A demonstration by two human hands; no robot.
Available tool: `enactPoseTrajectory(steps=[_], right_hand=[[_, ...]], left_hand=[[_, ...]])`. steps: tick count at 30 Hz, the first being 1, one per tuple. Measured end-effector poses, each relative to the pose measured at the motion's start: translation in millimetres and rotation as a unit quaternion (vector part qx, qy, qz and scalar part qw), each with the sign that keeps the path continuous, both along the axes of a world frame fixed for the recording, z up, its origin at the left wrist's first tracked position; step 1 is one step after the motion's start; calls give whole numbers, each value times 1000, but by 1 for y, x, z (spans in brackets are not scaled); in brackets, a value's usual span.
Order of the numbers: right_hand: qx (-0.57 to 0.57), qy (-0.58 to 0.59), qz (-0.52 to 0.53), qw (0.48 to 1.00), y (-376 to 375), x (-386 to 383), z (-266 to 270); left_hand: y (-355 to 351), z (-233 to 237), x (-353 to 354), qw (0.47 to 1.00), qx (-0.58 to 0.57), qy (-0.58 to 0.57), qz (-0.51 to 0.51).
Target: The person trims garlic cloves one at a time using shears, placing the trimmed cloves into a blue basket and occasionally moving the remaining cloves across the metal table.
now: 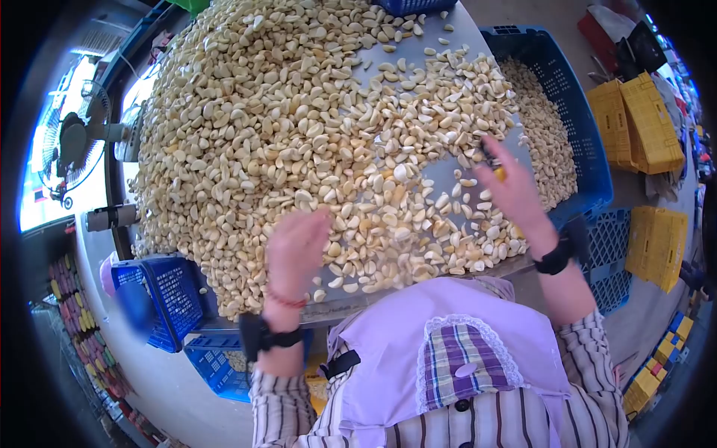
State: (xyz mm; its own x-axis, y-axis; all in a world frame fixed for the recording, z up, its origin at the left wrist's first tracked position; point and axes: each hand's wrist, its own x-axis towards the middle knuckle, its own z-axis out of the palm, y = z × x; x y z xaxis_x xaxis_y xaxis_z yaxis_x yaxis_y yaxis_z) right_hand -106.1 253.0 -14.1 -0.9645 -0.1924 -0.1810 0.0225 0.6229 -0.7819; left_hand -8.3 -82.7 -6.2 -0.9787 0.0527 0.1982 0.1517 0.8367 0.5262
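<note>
We think we are sorting small pale kernels (299, 127). Our left hand (295, 243) hangs loosely open and empty over them. We cannot tell our right hand's (515, 190) grip. Next we need a gentle pinch on one kernel under it.

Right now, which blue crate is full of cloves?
The large blue crate on the right, beyond the right hand. Its inside is covered with cloves; the blue crates lower left show mostly bare mesh.

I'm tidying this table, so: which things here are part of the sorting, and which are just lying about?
In use: pale cloves, metal table, left hand, right hand, blue crate at right.
Lying about: yellow crates, fan, blue baskets at lower left.
</note>
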Motion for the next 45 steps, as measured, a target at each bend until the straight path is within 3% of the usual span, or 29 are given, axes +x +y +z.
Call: enactPoseTrajectory(steps=[2,4,9,12,13,14,15,17,19,21,25,26,27,29,30,31,33,34,35,36,37,38,39,41,42,43,45], right_hand=[[-22,16,22,999,-19,12,-4],[-72,7,50,996,-30,22,-2],[-143,-79,-3,987,-32,36,1],[-177,-149,1,973,-34,42,5],[-187,-175,23,966,-38,44,12],[-197,-200,45,959,-42,46,17],[-198,-198,40,959,-45,49,18],[-176,-207,126,954,-52,52,19],[-231,-234,153,932,-59,55,17],[-312,-163,225,909,-64,60,6],[-345,-247,242,873,-63,52,22],[-344,-324,222,853,-57,47,38],[-343,-324,221,853,-56,47,39],[-323,-321,187,870,-56,47,40],[-325,-322,188,869,-54,46,35],[-349,-322,127,871,-49,45,25],[-372,-322,65,868,-43,42,12],[-406,-315,8,858,-41,40,7],[-438,-308,-48,843,-40,38,6],[-445,-309,-54,839,-39,37,8],[-445,-308,-52,839,-39,36,8],[-420,-305,-44,854,-38,35,8],[-395,-301,-36,867,-38,34,9],[-375,-276,-25,884,-35,34,8],[-351,-257,-15,900,-33,37,7],[-350,-257,-19,901,-33,39,8],[-313,-217,33,924,-36,40,10]], left_hand=[[28,-30,-3,999,0,-23,-29],[39,-47,-4,971,-178,-130,-94],[37,-41,-2,964,-170,-190,-73],[39,-27,-8,961,-94,-253,-56],[40,-25,-8,951,81,-297,-6],[42,-23,-7,908,252,-332,44],[44,-20,-7,908,251,-333,38],[51,-12,-4,768,533,-338,110],[59,-5,0,755,569,-313,94],[70,0,2,764,596,-238,65],[83,2,2,790,587,-173,23],[84,0,3,777,604,-176,32],[83,0,1,777,604,-176,30],[77,1,0,569,789,-222,-64],[77,1,-6,534,815,-200,-103],[77,5,-14,535,814,-200,-102],[74,12,-31,581,790,-162,110],[58,-9,-39,648,718,-204,152],[56,-30,-46,648,718,-203,153],[54,-49,-53,849,465,-224,116],[55,-56,-58,959,162,-221,65],[59,-60,-58,990,13,-141,23],[58,-61,-57,990,12,-139,24],[59,-61,-57,945,208,-246,50],[60,-59,-56,913,331,-232,47],[59,-51,-55,913,332,-234,44],[53,-31,-50,709,580,-387,104]])
